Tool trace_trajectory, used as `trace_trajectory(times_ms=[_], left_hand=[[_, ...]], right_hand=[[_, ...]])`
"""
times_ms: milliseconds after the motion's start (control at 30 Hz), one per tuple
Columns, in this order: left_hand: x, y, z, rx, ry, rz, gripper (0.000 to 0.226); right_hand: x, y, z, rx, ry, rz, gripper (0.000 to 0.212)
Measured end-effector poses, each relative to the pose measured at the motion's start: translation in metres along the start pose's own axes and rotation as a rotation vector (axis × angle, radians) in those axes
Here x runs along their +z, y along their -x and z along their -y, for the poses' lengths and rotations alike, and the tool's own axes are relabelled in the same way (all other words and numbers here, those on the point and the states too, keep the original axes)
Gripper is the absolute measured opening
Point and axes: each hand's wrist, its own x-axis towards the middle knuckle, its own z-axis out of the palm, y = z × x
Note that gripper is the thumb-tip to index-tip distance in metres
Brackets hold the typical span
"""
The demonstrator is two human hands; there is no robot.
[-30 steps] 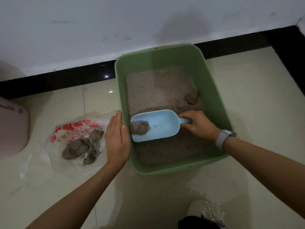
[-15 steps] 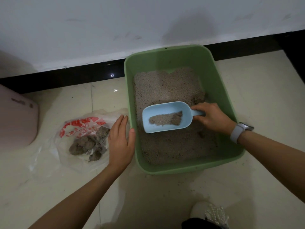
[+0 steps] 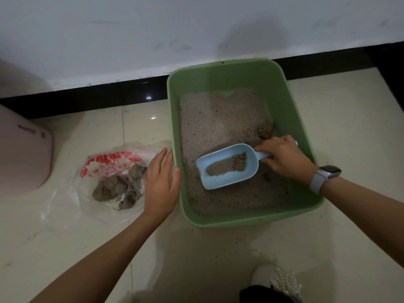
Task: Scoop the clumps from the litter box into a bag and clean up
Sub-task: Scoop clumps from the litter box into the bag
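1. While the right hand [image 3: 286, 158] grips the handle of the blue scoop [image 3: 227, 167], fingers curled round it, the scoop's bowl sits over the litter [image 3: 220, 127], mouth pointing near-left.
2. The scoop holds a strip of loose litter with a darker clump [image 3: 239, 159] at the handle end.
3. The box [image 3: 290, 106], green and rectangular, stands on the floor [image 3: 349, 132] with its far end close to the wall [image 3: 196, 29]; litter covers most of its bottom, and the far wall inside shows bare green.
4. A darker patch of litter lies by the box's right wall, just far of the right hand; whether it is a clump I cannot tell.
5. The left hand [image 3: 160, 182] lies flat with fingers straight and close together, holding nothing; its thumb touches the box's left rim, and its fingers rest on the right edge of the bag [image 3: 105, 165].
6. The bag, clear plastic with red print, lies flat on the floor just left of the box; a heap of grey clumps [image 3: 119, 189] sits on it, beside the left hand.
7. A watch [image 3: 325, 177] with a pale strap is on the right wrist.
8. A pink bin [image 3: 24, 154] stands at the far left, apart from the bag.
9. Grains of litter speckle the floor near the box's near edge.
10. A white shoe [image 3: 277, 278] shows at the near edge.
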Motion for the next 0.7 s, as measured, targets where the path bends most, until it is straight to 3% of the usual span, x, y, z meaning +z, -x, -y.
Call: trace_trajectory(times_ms=[500,700], left_hand=[[-0.002,0.001,-0.002,-0.025,-0.026,0.012,0.066],[-0.013,0.001,-0.001,-0.046,-0.056,0.059,0.070]], right_hand=[[0.024,0.014,0.014,0.059,-0.225,0.096,0.029],[0.012,0.014,0.018,0.066,-0.258,-0.008,0.026]])
